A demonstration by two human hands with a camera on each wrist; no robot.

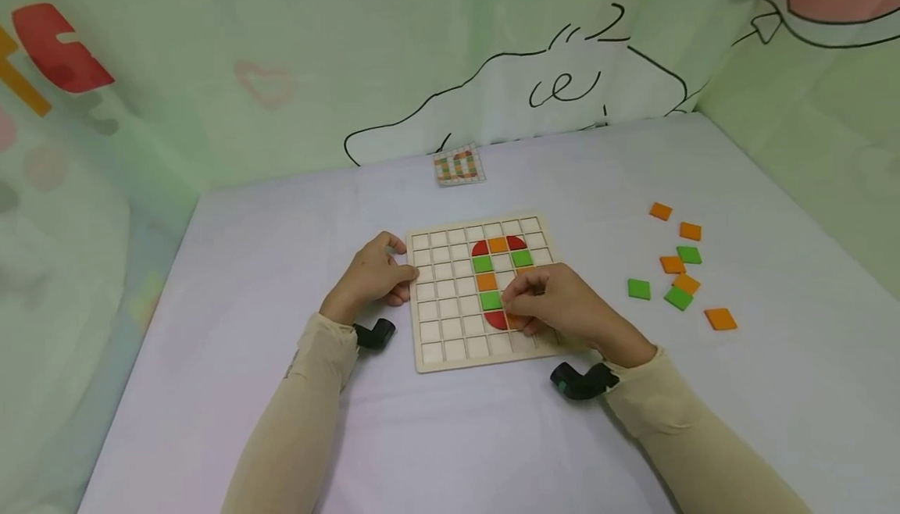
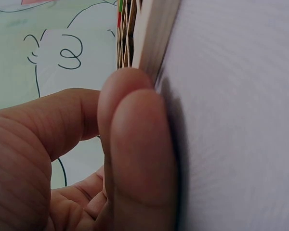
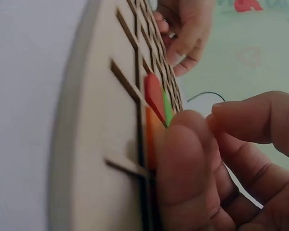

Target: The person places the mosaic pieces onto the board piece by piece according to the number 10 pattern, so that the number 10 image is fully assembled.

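Observation:
A pale wooden grid board point(image 1: 450, 350) lies flat on the table, with red, orange and green tiles set in several of its squares. At its left edge is my left hand point(image 1: 371, 273), fingertips touching the board's side and fingers loosely bent. My right hand point(image 1: 562, 303) is over the lower right of the board, thumb and index fingertips close together. Below its fingers lies an orange tile point(image 3: 152, 139), beside a red rounded-corner tile point(image 3: 154, 94). A green tile point(image 1: 491, 300) sits just left of the fingertips. I cannot tell whether the right fingertips pinch a tile.
Loose orange tiles point(image 1: 720, 319) and green tiles point(image 1: 639, 289) are scattered on the table to the right. A small pattern card point(image 1: 458, 165) lies behind the board. Printed curtains hang around the back and sides. Black wrist pieces point(image 1: 585, 381) sit under both wrists.

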